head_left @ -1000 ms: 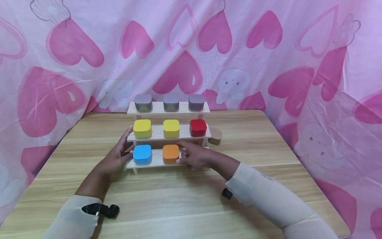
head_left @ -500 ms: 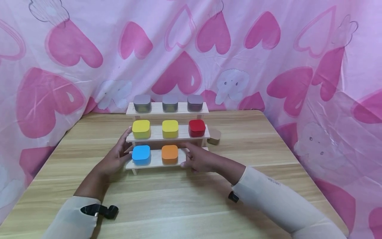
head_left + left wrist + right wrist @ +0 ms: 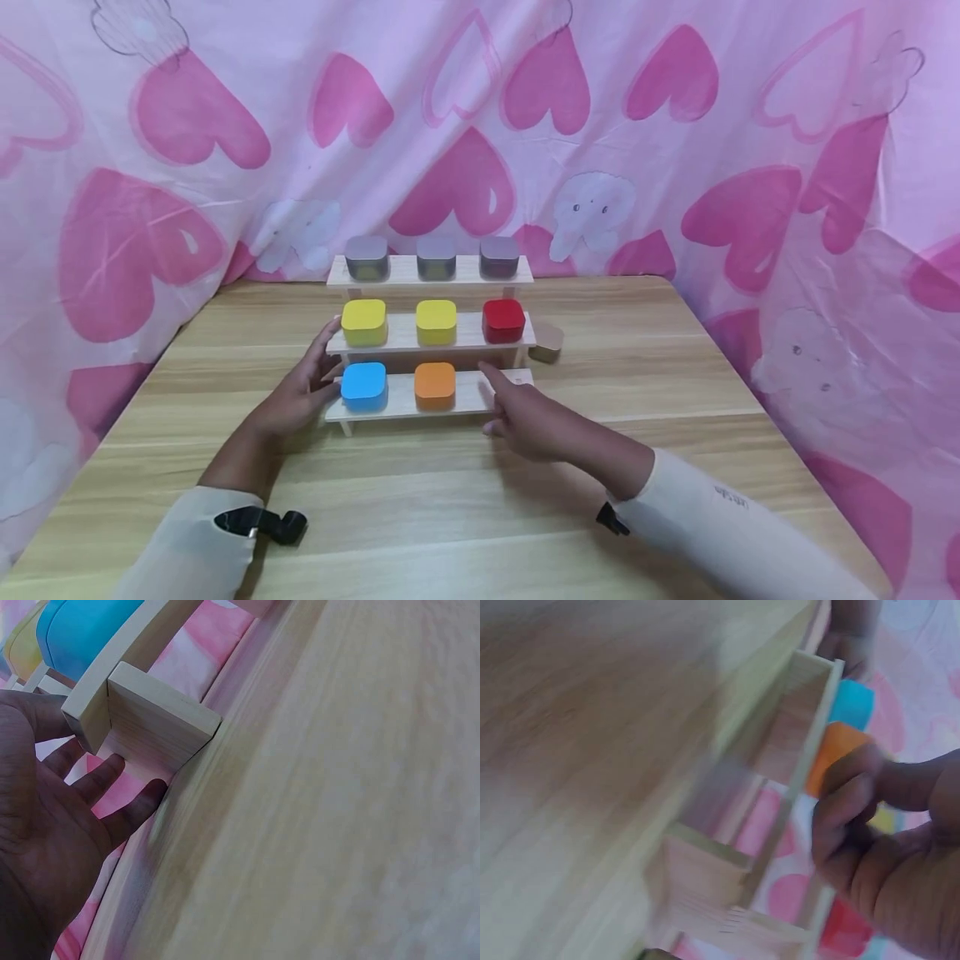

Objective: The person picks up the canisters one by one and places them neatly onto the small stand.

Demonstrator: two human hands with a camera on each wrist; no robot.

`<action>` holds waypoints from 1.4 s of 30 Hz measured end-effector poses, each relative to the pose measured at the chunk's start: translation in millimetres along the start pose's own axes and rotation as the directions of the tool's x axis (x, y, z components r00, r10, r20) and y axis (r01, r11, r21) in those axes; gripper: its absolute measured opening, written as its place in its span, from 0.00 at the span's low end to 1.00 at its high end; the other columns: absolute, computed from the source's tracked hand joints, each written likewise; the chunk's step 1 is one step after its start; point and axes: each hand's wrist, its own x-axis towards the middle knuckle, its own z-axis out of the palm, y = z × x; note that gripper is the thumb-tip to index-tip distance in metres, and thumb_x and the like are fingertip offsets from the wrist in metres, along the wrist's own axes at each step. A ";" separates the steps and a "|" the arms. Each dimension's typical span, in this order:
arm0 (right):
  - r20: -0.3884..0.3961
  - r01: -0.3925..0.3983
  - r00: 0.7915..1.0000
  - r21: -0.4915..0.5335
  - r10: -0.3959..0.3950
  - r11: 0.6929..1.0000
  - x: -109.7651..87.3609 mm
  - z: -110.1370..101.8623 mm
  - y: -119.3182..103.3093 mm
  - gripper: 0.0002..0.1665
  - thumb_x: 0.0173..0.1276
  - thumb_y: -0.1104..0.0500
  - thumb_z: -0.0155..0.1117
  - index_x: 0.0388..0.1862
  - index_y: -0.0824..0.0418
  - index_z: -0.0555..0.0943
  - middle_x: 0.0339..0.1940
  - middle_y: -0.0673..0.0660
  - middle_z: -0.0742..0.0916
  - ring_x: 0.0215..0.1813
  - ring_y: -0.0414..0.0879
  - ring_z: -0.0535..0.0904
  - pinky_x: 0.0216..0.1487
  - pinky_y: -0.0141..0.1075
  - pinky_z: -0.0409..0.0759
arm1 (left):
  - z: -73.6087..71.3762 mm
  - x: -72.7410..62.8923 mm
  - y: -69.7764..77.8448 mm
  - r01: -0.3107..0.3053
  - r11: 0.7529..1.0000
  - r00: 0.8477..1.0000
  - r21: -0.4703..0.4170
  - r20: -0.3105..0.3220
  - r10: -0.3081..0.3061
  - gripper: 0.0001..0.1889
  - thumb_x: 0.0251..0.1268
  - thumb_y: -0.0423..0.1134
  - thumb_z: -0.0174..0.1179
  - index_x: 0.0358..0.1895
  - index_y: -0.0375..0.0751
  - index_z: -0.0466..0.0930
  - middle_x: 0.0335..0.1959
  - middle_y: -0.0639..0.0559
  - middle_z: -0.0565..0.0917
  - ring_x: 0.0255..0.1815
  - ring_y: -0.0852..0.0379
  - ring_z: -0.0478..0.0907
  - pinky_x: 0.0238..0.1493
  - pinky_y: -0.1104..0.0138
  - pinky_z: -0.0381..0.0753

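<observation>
A three-tier wooden stand (image 3: 471, 390) bears small rounded square boxes. My left hand (image 3: 296, 396) rests at its left end; in the left wrist view the thumb lies at the shelf's end and the other fingers spread beside the wooden leg (image 3: 161, 716). The blue box (image 3: 364, 386) and orange box (image 3: 435, 386) sit on the lowest shelf. Just right of the orange box, my right hand (image 3: 528, 417) hovers at the shelf's front edge, index finger extended, other fingers bent, holding nothing. In the right wrist view those fingers overlap the orange box (image 3: 838, 750).
Two yellow boxes (image 3: 364, 322) and a red box (image 3: 503, 322) stand on the middle shelf. Three grey boxes (image 3: 437, 257) line the top shelf. A brown box (image 3: 547, 342) lies on the wooden table (image 3: 420, 517) right of the stand. A pink heart-print curtain (image 3: 450, 100) hangs behind.
My right hand has let go of the orange box and drawn back to the right and toward me. The orange box stays on the lowest shelf; my left hand keeps its place.
</observation>
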 end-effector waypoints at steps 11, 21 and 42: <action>-0.147 -0.088 0.987 -0.177 0.062 0.980 -29.0 1.5 -13.2 0.54 0.76 0.61 0.74 0.90 0.55 0.53 0.61 0.62 0.90 0.52 0.51 0.85 0.37 0.36 0.86 | 0.8 -0.5 2.9 0.013 1.000 1.000 0.009 -0.009 -0.013 0.57 0.79 0.22 0.54 0.90 0.75 0.29 0.94 0.47 0.36 0.89 0.20 0.48 0.80 0.25 0.56; -0.232 -0.131 0.968 -0.140 0.096 0.981 -29.7 -9.3 2.9 0.44 0.76 0.63 0.73 0.83 0.66 0.61 0.63 0.67 0.88 0.52 0.52 0.85 0.43 0.39 0.87 | 2.3 2.1 -1.6 -0.029 1.000 1.000 -0.007 -0.002 0.029 0.57 0.79 0.21 0.55 0.90 0.72 0.29 0.94 0.45 0.39 0.90 0.22 0.49 0.81 0.31 0.58; -0.232 -0.258 0.941 -0.012 0.248 0.966 -1.4 -44.0 62.3 0.29 0.80 0.60 0.68 0.72 0.66 0.69 0.39 0.62 0.84 0.35 0.51 0.79 0.32 0.37 0.79 | 1.7 -0.6 4.1 0.028 1.000 1.000 0.006 -0.014 -0.028 0.57 0.80 0.25 0.57 0.90 0.75 0.29 0.94 0.47 0.37 0.89 0.22 0.49 0.81 0.28 0.57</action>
